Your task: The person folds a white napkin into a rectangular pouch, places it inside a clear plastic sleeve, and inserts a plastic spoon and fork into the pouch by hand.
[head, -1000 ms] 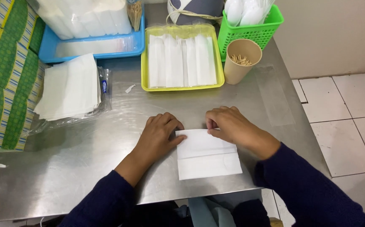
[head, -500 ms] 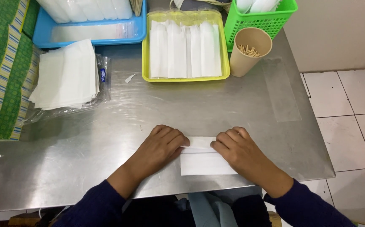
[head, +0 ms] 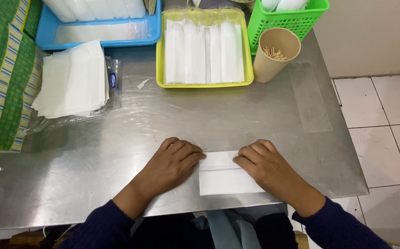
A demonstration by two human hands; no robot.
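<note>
White napkin (head: 223, 177), both hands pressing flat

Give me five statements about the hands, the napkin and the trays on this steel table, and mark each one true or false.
1. Both hands, left hand and right hand, press on a white folded napkin. True.
2. The yellow tray is empty. False: it holds rows of folded white napkins.
3. The tan cup holds toothpicks. True.
4. The stack of unfolded napkins lies right of the green basket. False: it lies far to the left, on clear plastic wrap.
5. The folded napkin sits near the table's front edge. True.
</note>
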